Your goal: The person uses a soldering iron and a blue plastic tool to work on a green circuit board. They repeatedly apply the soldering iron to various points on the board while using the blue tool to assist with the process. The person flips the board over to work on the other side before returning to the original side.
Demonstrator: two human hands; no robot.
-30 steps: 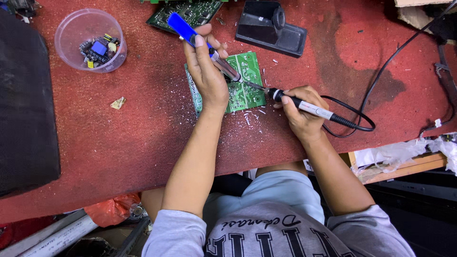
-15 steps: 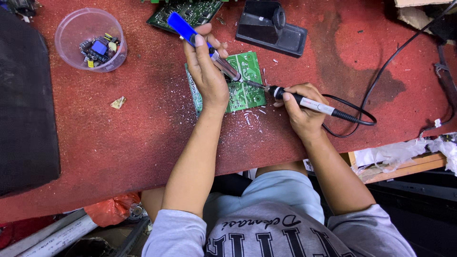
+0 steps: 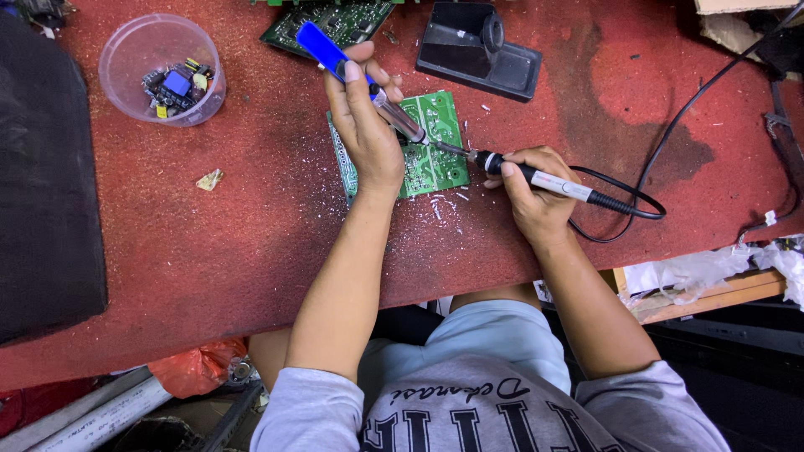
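Two hands work over one small green circuit board point(image 3: 435, 142), which lies flat on the red worktop point(image 3: 251, 243), just in front of a black soldering stand point(image 3: 477, 50). The left hand point(image 3: 368, 138) rests on the board's left part, fingers curled and pressed together around a blue-handled desoldering pump point(image 3: 352, 75), thumb up near the blue end; the pump's nozzle points down at the board's middle. The right hand point(image 3: 536, 197) pinches a black soldering iron point(image 3: 536, 176) pen-style between thumb and fingertips, its tip meeting the board's right edge right beside the pump nozzle. The iron's black cord point(image 3: 636, 205) loops off to the right.

Also there: a second green board point(image 3: 335, 21) at the top edge, a clear plastic cup of small parts point(image 3: 163, 71) top left, a dark mat point(image 3: 46, 184) on the left, pale solder flecks scattered below the board.

Risks, judged from this layout: the hot tip sits close to the left fingers, so a slip of either tool could burn them. The board is only pinned by the left palm; pressure from the iron could skid it. Holding heat too long could lift a pad. The looped cord could snag and jerk the iron.
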